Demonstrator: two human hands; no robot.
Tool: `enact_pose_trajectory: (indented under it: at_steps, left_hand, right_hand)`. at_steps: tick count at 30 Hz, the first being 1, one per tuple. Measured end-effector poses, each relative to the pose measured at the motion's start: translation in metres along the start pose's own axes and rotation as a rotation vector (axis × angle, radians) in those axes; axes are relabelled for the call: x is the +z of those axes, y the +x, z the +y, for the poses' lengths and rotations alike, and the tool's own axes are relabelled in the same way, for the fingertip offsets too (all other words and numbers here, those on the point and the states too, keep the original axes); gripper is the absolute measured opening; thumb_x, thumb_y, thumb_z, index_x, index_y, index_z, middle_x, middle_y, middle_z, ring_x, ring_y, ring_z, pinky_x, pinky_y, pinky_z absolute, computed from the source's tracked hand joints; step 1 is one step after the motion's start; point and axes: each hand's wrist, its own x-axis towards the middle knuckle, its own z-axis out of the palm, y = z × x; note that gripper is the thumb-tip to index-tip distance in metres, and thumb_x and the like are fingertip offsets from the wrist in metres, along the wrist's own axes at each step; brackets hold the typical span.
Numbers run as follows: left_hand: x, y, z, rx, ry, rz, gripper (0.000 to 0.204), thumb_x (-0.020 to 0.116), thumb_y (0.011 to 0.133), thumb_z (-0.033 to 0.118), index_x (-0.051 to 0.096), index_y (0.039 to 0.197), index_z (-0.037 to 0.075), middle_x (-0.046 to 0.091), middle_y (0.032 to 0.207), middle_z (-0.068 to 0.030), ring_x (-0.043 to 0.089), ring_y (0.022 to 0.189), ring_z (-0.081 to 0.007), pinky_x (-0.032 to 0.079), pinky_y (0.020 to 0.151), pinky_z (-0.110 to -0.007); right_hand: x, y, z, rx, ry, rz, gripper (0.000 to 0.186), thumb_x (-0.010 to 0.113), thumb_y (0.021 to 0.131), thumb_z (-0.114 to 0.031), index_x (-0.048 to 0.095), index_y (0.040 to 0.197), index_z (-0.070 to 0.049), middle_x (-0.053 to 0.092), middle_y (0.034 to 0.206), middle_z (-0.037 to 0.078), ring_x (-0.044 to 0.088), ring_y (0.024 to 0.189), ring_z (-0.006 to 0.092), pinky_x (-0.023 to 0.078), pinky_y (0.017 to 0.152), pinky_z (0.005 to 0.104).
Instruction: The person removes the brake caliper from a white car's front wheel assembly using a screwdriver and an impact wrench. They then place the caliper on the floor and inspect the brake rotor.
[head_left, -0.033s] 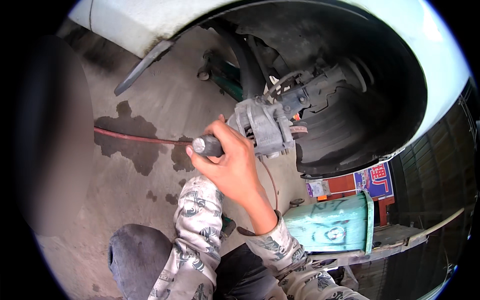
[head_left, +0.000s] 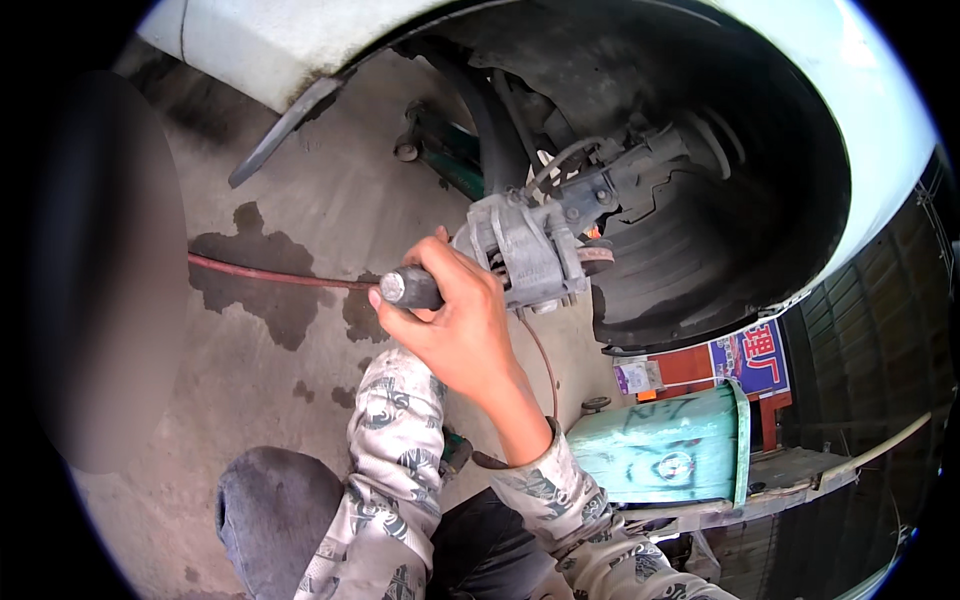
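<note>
My right hand [head_left: 465,335] is closed around a dark grey cylindrical handle [head_left: 420,288] with a pale, worn round end facing me. The rest of that tool is hidden behind the hand. Just beyond the fingers is a grey brake caliper [head_left: 530,250], with the rusty edge of a brake disc [head_left: 597,256] showing at its right. Whether the tool touches the caliper cannot be seen. My left forearm, in a patterned sleeve [head_left: 395,440], reaches up beneath the right hand; the left hand itself is hidden.
A white car's fender [head_left: 240,50] and dark wheel arch liner [head_left: 690,280] surround the caliper. Behind it, a green floor jack [head_left: 450,165] stands on the stained concrete. A red hose [head_left: 270,273] runs in from the left. At right lies a turquoise wheeled bin [head_left: 660,445].
</note>
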Motion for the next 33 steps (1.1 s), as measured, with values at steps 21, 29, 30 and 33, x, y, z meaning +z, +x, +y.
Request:
enact_pose_trajectory:
  at_steps: [21, 29, 30, 33]
  left_hand:
    - [0.004, 0.031, 0.024, -0.055, -0.350, 0.012, 0.054, 0.056, 0.099, 0.047, 0.063, 0.117, -0.003, 0.067, 0.108, -0.0155, 0.066, 0.097, -0.0241, 0.054, 0.085, -0.039]
    - [0.017, 0.035, 0.025, -0.104, -0.467, -0.026, 0.050, 0.052, 0.100, 0.047, 0.064, 0.113, 0.000, 0.069, 0.107, -0.0120, 0.068, 0.095, -0.0243, 0.055, 0.083, -0.040]
    - [0.017, 0.043, 0.027, -0.142, -0.493, -0.034, 0.043, 0.053, 0.101, 0.042, 0.066, 0.107, 0.002, 0.069, 0.103, -0.0103, 0.065, 0.092, -0.0218, 0.054, 0.084, -0.036]
    - [0.010, 0.051, 0.024, -0.138, -0.503, -0.090, 0.045, 0.050, 0.102, 0.044, 0.067, 0.109, 0.003, 0.069, 0.105, -0.0099, 0.065, 0.096, -0.0224, 0.053, 0.088, -0.037]
  right_hand:
    - [0.017, 0.009, -0.007, 0.094, 0.124, 0.014, 0.026, 0.081, 0.078, -0.012, 0.059, 0.087, -0.001, 0.057, 0.075, -0.002, 0.049, 0.065, 0.0061, 0.042, 0.058, 0.0228]
    - [0.016, -0.009, -0.009, 0.016, 0.051, 0.061, 0.022, 0.076, 0.082, -0.007, 0.056, 0.088, -0.001, 0.054, 0.080, -0.001, 0.048, 0.072, 0.0067, 0.041, 0.064, 0.0201]
    - [0.018, -0.002, -0.009, 0.014, 0.075, 0.067, 0.021, 0.076, 0.083, -0.006, 0.056, 0.088, -0.001, 0.054, 0.080, -0.001, 0.048, 0.072, 0.0068, 0.041, 0.064, 0.0201]
    - [0.012, 0.009, 0.001, 0.038, 0.108, 0.052, 0.017, 0.072, 0.084, -0.005, 0.056, 0.087, -0.001, 0.051, 0.077, -0.002, 0.045, 0.069, 0.0062, 0.036, 0.060, 0.0205]
